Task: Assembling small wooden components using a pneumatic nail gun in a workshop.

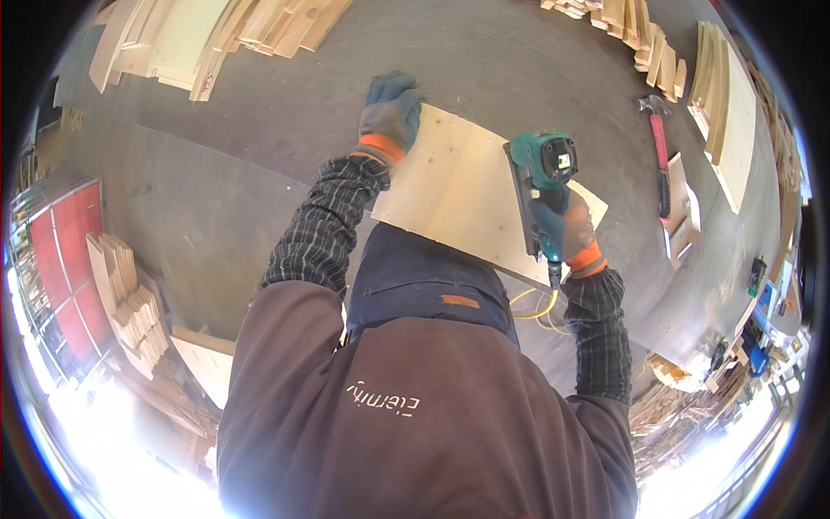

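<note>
Green nailer (538,154) gripped in R hand (576,229); L hand (390,114) part-curled @ panel (458,186) edge

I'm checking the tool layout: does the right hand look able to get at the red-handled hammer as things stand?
Probably not just yet: the right hand is gripping the green power tool. Otherwise the way seems free; the red-handled hammer lies uncovered to its right.

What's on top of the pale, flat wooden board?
Over the board's right part is a green-and-black power tool in the gloved right hand; the gloved left hand is at its far-left corner. Wood beneath the tool and the underside are hidden.
</note>
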Demonstrator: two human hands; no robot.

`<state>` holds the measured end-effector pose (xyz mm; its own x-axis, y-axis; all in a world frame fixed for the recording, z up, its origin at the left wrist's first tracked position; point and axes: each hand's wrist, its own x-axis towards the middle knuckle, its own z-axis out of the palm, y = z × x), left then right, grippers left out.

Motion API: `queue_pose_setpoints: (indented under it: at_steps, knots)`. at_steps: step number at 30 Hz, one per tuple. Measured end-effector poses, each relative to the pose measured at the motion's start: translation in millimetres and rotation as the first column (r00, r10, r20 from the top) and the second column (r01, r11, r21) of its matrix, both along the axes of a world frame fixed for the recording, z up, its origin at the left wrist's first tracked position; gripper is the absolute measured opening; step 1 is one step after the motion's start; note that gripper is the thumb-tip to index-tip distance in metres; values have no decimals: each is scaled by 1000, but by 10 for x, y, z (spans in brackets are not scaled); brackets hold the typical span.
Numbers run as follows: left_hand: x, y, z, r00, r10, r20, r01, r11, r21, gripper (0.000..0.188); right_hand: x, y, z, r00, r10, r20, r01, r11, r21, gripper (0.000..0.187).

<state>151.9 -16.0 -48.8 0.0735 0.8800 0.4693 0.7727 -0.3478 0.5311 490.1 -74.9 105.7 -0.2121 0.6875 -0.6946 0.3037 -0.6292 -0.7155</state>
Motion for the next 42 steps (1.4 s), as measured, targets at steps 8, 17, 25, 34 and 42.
queue_pose_setpoints:
  at_steps: [8, 17, 25, 34, 42]
  knots:
    - [30, -3, -62, 999, -20, -50, 19, 1000, -14, 13, 482, -262, -152, 995, -93, -31, 95, 994, 49, 20]
    - [40, 19, -108, 996, -44, -81, 43, 999, -14, 12, 886, -460, -132, 970, -243, -15, 244, 968, 66, 19]
    - [120, -20, 2, 990, -42, -137, 36, 998, -49, 13, 1250, -620, -144, 951, -305, -49, 308, 950, 51, 22]
    - [118, 15, -23, 987, -57, -151, 47, 997, -66, 13, 1446, -687, -123, 933, -358, -36, 360, 931, 57, 30]
    - [165, 9, -7, 982, -51, -184, 38, 996, -75, 12, 1766, -820, -176, 912, -409, -20, 408, 907, 101, 34]
